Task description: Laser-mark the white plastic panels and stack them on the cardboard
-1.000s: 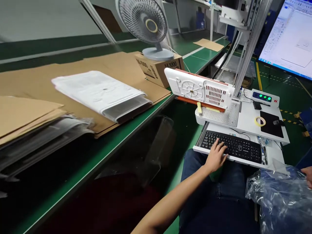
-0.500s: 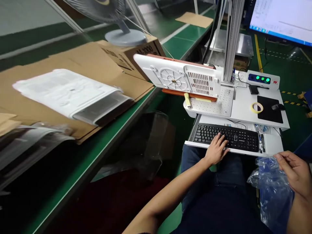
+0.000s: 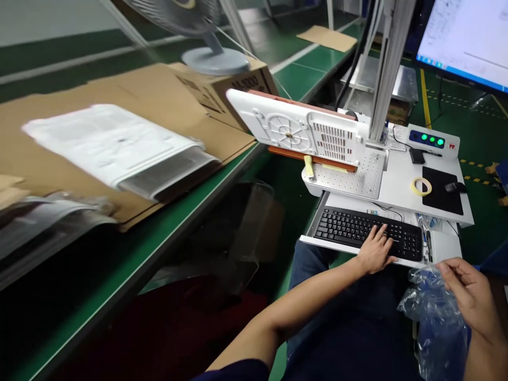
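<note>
My left hand (image 3: 376, 247) rests on the black keyboard (image 3: 369, 232), fingers spread over the keys near its middle. My right hand (image 3: 465, 288) pinches the top of a clear plastic bag (image 3: 436, 323) that hangs over my lap at the lower right. Above the keyboard, a white plastic panel (image 3: 301, 129) with a round hub and a vent grid leans on an orange fixture on the perforated work plate (image 3: 357, 180).
A green bench on the left carries cardboard sheets (image 3: 159, 100), a stack of bagged white panels (image 3: 119, 148) and a fan on a box (image 3: 222, 79). A control box with green lights (image 3: 431, 140), a tape roll (image 3: 421, 186), a mouse pad (image 3: 440, 190) and a monitor (image 3: 468, 37) stand at the right.
My left hand has slid to the right along the keyboard. My right hand has come into view and taken hold of the bag's top. The view has tilted down.
</note>
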Demonstrator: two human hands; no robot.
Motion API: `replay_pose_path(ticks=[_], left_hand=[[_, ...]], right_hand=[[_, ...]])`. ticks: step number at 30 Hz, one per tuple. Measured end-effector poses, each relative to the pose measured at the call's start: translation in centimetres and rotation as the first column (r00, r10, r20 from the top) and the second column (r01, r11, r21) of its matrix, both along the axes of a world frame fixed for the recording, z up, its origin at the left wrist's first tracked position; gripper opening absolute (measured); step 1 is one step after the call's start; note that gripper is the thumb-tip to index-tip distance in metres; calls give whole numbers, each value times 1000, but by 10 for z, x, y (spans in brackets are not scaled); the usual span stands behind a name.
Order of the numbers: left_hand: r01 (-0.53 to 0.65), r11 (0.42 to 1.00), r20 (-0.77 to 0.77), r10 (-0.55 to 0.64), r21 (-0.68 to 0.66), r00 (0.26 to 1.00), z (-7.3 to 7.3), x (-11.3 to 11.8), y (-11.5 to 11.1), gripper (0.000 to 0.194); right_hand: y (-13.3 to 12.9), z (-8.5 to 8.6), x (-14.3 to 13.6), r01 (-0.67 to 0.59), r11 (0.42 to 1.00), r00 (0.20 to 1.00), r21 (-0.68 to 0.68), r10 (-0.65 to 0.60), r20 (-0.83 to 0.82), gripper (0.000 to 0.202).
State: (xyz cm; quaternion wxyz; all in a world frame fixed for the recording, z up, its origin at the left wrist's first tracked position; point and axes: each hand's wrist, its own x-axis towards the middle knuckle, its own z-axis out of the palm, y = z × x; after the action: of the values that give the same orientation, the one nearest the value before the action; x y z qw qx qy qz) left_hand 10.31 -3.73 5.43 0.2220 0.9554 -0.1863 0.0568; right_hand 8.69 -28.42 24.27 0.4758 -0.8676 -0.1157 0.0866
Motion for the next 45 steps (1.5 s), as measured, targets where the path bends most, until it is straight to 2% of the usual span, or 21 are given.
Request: replay_pose_path(ticks=[2,4,6,8,11,14,16,17,19,21,23,24,26,28,30,32,35,37,39,42,45], left_hand=[[23,996,-5,-24,-90,1000,14,-2,4,80],[100,956,35,-94,-277,995,29,-14,12,69],[168,847,68,-155,-505,986,41,-36,24,57],[134,697,32,-157,-704,987,46,-63,35,64],[26,491,-66,-168,-871,984,44,-103,46,95],[-2,368,-84,-209,-930,974,41,-129,48,127],[-29,327,-105,-220,-945,970,42,-137,44,130],[-41,317,-118,-227,-948,967,43,-139,41,122],[-45,328,-120,-212,-943,970,46,-141,39,89],[-59,366,-100,-94,-929,991,50,-141,43,60],[-105,359,-92,52,-928,994,55,-140,57,45],[-133,330,-113,78,-935,991,58,-139,66,43],[-202,223,-186,88,-954,979,62,-139,88,45],[-262,100,-247,139,-960,959,65,-139,108,45],[-276,-6,-268,265,-961,926,69,-139,123,47],[-242,-51,-245,327,-969,913,76,-141,130,50],[-177,-78,-192,263,-981,946,88,-144,126,48],[-148,-58,-155,142,-987,978,94,-145,117,45],[-140,1,-140,21,-990,990,97,-146,107,44],[-130,107,-137,-64,-986,988,96,-145,97,45],[-66,269,-82,-47,-961,996,94,-141,97,41]], right_hand=[[4,-3,1,-37,999,999,4,37,-26,39],[14,-5,2,-103,995,993,10,104,-58,40],[31,-6,1,-158,987,986,19,158,-60,41],[55,-6,-3,-186,982,982,35,187,-39,42],[104,-10,-13,-217,973,976,84,218,-1,43],[161,-20,-26,-166,971,983,169,150,104,39],[199,-26,-37,-145,961,976,237,100,193,36],[216,-26,-44,-165,952,967,258,105,230,34],[243,-21,-56,-275,926,935,261,194,297,28],[259,-9,-66,-416,879,870,232,311,382,20],[261,6,-70,-530,825,786,197,390,480,8],[258,12,-70,-559,809,753,183,403,521,3],[244,17,-63,-551,817,736,168,382,559,14],[225,11,-50,-445,880,780,165,290,554,22],[208,-6,-36,-250,954,846,166,132,517,31],[198,-28,-24,-82,980,913,179,2,408,51],[193,-56,-20,-75,940,997,332,67,34,91],[193,-65,-24,-110,856,951,504,238,-196,113],[193,-67,-30,-143,785,877,603,383,-291,127],[194,-65,-36,-241,768,828,593,481,-287,121],[198,-67,-36,-263,803,842,535,462,-279,103]])
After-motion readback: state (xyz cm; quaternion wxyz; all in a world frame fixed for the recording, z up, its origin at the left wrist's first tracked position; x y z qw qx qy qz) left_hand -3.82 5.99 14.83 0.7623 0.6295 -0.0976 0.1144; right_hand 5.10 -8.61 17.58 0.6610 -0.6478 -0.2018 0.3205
